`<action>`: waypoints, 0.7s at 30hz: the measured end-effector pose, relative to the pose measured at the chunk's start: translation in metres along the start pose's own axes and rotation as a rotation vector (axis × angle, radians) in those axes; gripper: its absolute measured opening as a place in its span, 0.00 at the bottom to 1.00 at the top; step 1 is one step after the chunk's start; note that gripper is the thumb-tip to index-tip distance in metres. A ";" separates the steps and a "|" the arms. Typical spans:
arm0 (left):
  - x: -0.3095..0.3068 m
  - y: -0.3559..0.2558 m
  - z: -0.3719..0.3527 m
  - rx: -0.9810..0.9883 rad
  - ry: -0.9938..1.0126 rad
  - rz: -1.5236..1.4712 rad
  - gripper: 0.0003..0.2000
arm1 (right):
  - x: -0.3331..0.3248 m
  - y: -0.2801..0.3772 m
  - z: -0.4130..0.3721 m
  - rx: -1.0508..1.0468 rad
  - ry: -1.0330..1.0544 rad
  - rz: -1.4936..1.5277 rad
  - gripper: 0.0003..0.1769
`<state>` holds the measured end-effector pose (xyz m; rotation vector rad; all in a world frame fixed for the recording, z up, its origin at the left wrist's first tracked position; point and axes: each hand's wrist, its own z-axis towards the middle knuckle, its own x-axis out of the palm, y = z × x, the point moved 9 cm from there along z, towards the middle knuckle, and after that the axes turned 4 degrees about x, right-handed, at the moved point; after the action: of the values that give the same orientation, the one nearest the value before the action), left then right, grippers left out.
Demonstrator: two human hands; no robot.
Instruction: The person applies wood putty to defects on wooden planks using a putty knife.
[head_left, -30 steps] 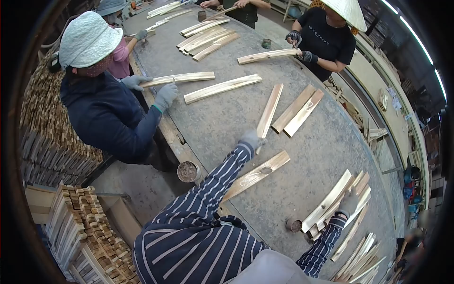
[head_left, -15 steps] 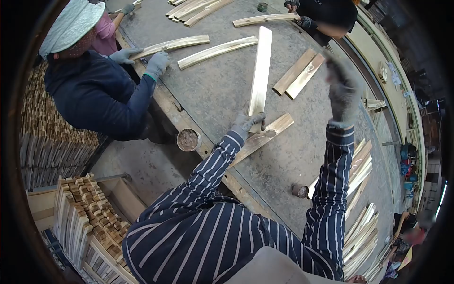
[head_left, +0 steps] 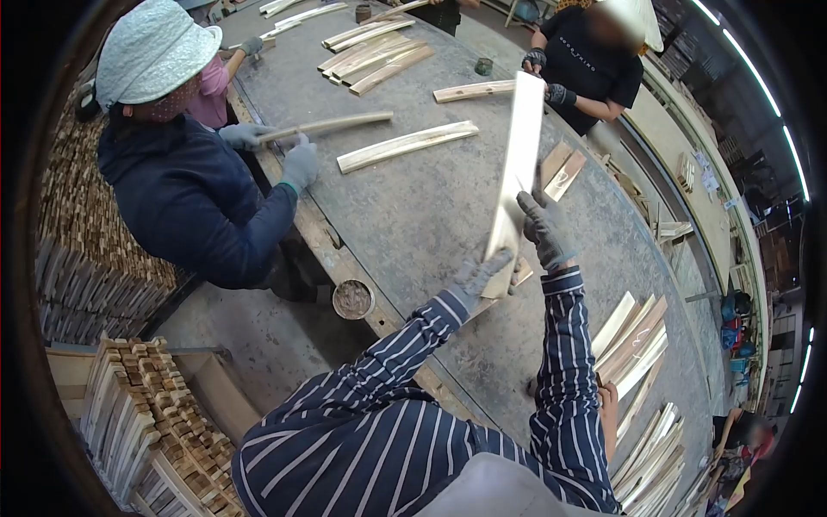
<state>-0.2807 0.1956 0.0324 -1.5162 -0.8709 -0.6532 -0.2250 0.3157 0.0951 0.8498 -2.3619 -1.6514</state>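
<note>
My left hand (head_left: 478, 276), in a grey glove, is closed around the near end of a pale wooden slat (head_left: 519, 129), which is raised at a slant over the table. My right hand (head_left: 549, 228), also gloved, is at the slat's right edge with its fingers curled. A thin, dark sliver shows by its fingertips against the wood; what it is I cannot make out. Beneath my left hand, another wooden piece (head_left: 524, 272) lies on the table (head_left: 413, 224), mostly hidden.
Across the table stands a person in black (head_left: 590, 65); at left, a person in a pale hat (head_left: 185, 181) handles a curved slat (head_left: 332, 123). An open tin of brownish paste (head_left: 353, 299) sits at the table edge. Slat piles (head_left: 637, 345) lie right, with a bare hand (head_left: 609, 405) beside them.
My right hand has come down and left, from raised in the air to the slat. The view has tilted up, showing more of the far side. A bare hand now shows by the right pile.
</note>
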 end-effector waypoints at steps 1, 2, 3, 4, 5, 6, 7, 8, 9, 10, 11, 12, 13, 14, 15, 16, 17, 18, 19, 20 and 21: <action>0.007 0.003 0.001 -0.006 -0.005 -0.003 0.19 | -0.008 -0.001 -0.002 -0.130 -0.059 0.165 0.26; 0.020 0.006 0.001 -0.075 0.050 0.110 0.22 | -0.018 0.000 -0.007 -0.261 -0.119 0.332 0.26; 0.028 0.012 0.002 -0.145 0.105 0.226 0.24 | -0.033 -0.005 -0.011 -0.260 -0.119 0.435 0.27; 0.037 0.019 0.016 -0.070 0.274 0.492 0.35 | -0.053 -0.018 -0.012 -0.228 -0.141 0.472 0.26; 0.028 0.026 0.036 -0.063 0.274 0.490 0.35 | -0.077 -0.033 -0.016 -0.201 -0.163 0.502 0.26; 0.022 0.039 0.057 -0.057 0.401 0.849 0.36 | -0.104 -0.045 -0.025 -0.231 -0.242 0.512 0.26; 0.014 0.053 0.078 -0.046 0.525 1.207 0.37 | -0.132 -0.057 -0.038 -0.262 -0.322 0.518 0.25; -0.009 0.054 0.111 -0.049 0.382 1.293 0.36 | -0.162 -0.077 -0.049 -0.231 -0.369 0.521 0.24; -0.026 0.048 0.139 -0.052 0.234 1.374 0.35 | -0.193 -0.098 -0.060 -0.202 -0.414 0.525 0.23; -0.036 0.030 0.156 -0.044 0.077 1.611 0.35 | -0.225 -0.117 -0.076 -0.176 -0.496 0.452 0.22; -0.043 0.014 0.165 -0.039 -0.094 1.840 0.35 | -0.257 -0.137 -0.093 -0.149 -0.578 0.380 0.22; -0.042 0.015 0.173 -0.032 -0.094 1.834 0.35 | -0.299 -0.173 -0.107 -0.067 -0.650 0.324 0.22; -0.045 0.011 0.178 -0.030 -0.171 1.900 0.35 | -0.334 -0.205 -0.120 0.018 -0.721 0.269 0.23; -0.048 0.009 0.181 -0.034 -0.247 1.967 0.35 | -0.347 -0.212 -0.142 0.096 -0.792 0.175 0.24; -0.051 0.016 0.185 -0.043 -0.244 1.966 0.35 | -0.360 -0.221 -0.165 0.182 -0.859 0.081 0.24; -0.047 0.027 0.191 -0.024 -0.194 2.023 0.36 | -0.375 -0.235 -0.177 0.134 -0.890 0.047 0.24; -0.044 0.037 0.194 -0.011 -0.145 2.078 0.37 | -0.393 -0.249 -0.187 0.089 -0.917 0.010 0.23; -0.042 0.041 0.197 0.004 -0.154 2.126 0.29 | -0.409 -0.267 -0.197 0.214 -0.953 -0.139 0.21; -0.050 0.048 0.204 -0.014 -0.155 2.126 0.29 | -0.412 -0.281 -0.203 0.309 -0.924 -0.141 0.23; -0.064 0.059 0.221 0.036 -0.243 2.122 0.23 | -0.411 -0.284 -0.202 0.307 -0.887 -0.228 0.23; -0.063 0.061 0.226 0.093 -0.317 2.113 0.17 | -0.413 -0.293 -0.205 0.305 -0.860 -0.311 0.23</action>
<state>-0.2837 0.4084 -0.0830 -1.5739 0.7167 1.1571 0.3117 0.2908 -0.0046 0.6424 -3.2504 -2.1261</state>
